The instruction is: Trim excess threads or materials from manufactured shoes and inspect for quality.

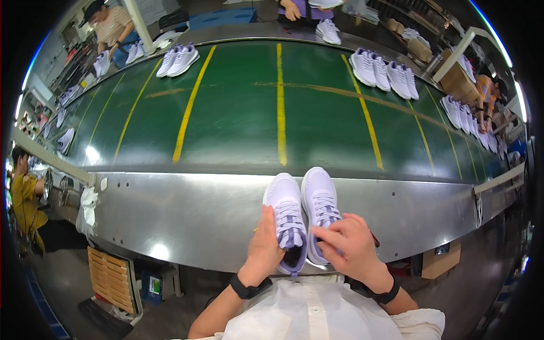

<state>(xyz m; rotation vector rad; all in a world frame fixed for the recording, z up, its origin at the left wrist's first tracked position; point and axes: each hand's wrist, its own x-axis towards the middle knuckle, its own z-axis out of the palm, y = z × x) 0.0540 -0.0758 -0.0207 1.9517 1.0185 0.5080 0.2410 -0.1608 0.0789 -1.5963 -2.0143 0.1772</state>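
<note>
**Side by Side, Toes to Twelve O'Clock**

A worker in a white button-front shirt (297,309) has a pair of pale lilac lace-up shoes straight ahead, at twelve on the wearer's own clock face, over the near side of a brushed-steel ledge (187,209). Their toes reach the edge of a green conveyor belt (238,124) marked with yellow stripes (280,107); pointed that way, the purple-lined openings face the wearer, presumably for easy reach.

The left hand (264,245) grasps the left running shoe (288,218) by its outer wall, fingers laid forward along the upper and thumb near the collar, a hold that appears meant to steady it. The right hand (350,243) arches over the collar of the right running shoe (320,195), its fingers bent and bunched near the tongue; whether they pinch anything cannot be told. The two shoes lie close together, likely to stay matched as a pair.

Across the belt, a matching pair of sneakers (178,60) sits at eleven o'clock, two more pairs (384,73) between twelve and one, and a longer row (467,120) between one and two, seemingly grouped by pairs. At twelve, on the far side, a co-worker in purple (309,11) stands behind a single sneaker (328,32). A wooden-slatted seat back (113,277) shows near nine o'clock.
</note>
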